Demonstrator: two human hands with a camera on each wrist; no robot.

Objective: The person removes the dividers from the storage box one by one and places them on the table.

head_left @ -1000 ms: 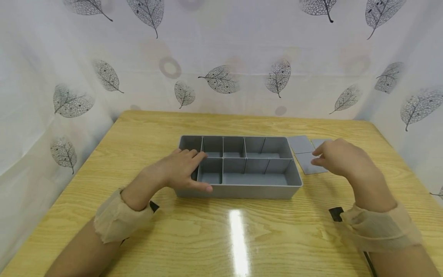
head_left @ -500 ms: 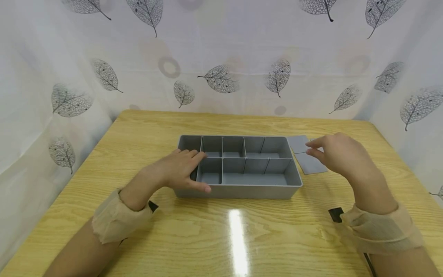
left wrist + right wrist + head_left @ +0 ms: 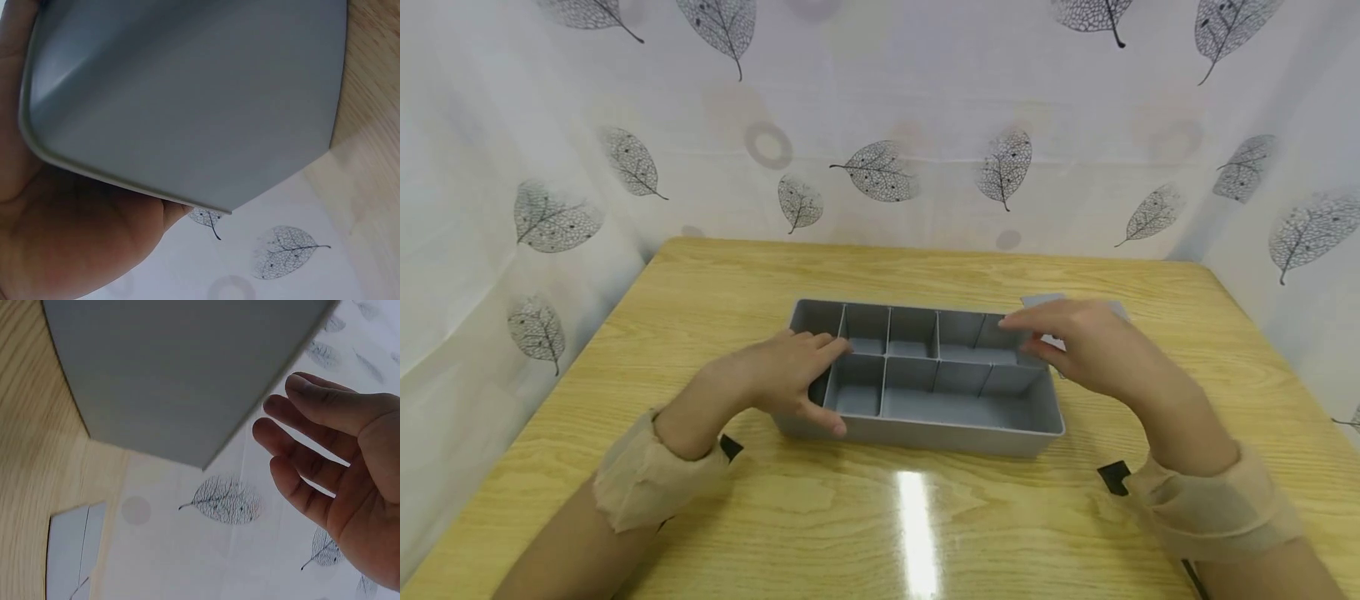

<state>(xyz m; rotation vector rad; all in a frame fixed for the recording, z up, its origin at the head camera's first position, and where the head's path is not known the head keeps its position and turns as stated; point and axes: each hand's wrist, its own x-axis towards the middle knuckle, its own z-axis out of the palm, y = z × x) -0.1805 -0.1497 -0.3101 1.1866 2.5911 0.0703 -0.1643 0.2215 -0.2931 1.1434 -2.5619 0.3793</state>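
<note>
A long grey divided organizer box (image 3: 970,408) lies on the table in the head view, its compartments bare inside and its right end angled toward me. My left hand (image 3: 793,371) grips its left end, fingers over the rim and thumb down the front wall. In the left wrist view the palm (image 3: 81,231) presses close under the box's rim (image 3: 112,183). My right hand (image 3: 1090,350) hovers at the far right corner, fingers loosely bent. The right wrist view shows those fingertips (image 3: 275,434) right beside the rim, with nothing between them. Flat grey panels (image 3: 1042,298) lie partly hidden behind this hand.
The wooden table (image 3: 820,533) reaches back to a white leaf-print curtain (image 3: 925,100) that also hangs along both sides. Panels with thin seams (image 3: 65,550) lie beyond the box in the right wrist view. Both wrists wear tan wraps (image 3: 655,475).
The box has turned slightly, its right end coming toward me. My right hand has moved left from above the panels to the box's right end. The left hand stays at the left end.
</note>
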